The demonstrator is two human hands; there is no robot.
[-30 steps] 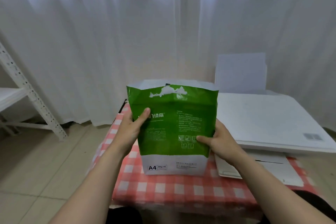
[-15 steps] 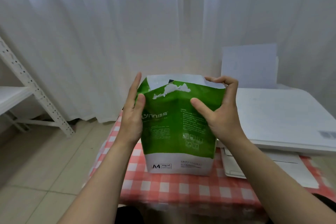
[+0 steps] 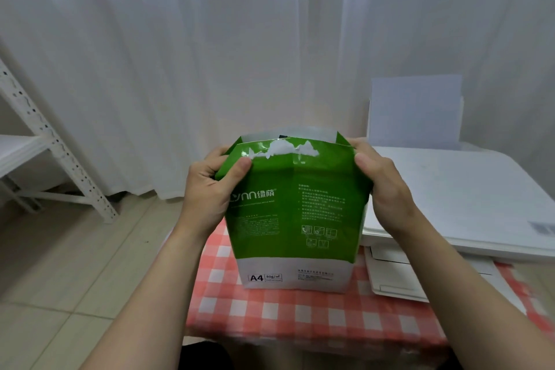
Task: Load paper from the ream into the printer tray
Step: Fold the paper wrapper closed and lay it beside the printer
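A green and white A4 paper ream [image 3: 295,219] stands upright on the checked tablecloth [image 3: 300,315], its torn top open. My left hand [image 3: 207,189] pinches the wrapper's upper left corner, thumb on the front. My right hand [image 3: 381,186] grips the upper right corner the same way. To the right sits the white printer [image 3: 468,198], lid flat, with its rear paper tray [image 3: 416,112] raised and holding white sheets. The paper inside the ream is hidden by the wrapper.
A white output flap [image 3: 393,276] juts from the printer's front, close to the ream's right side. White curtains [image 3: 240,54] hang behind. A white metal shelf [image 3: 45,141] stands at the left on the tiled floor [image 3: 60,279].
Both hands climbed from the ream's lower sides to its top corners and closed on the wrapper there. The torn opening is now spread wider.
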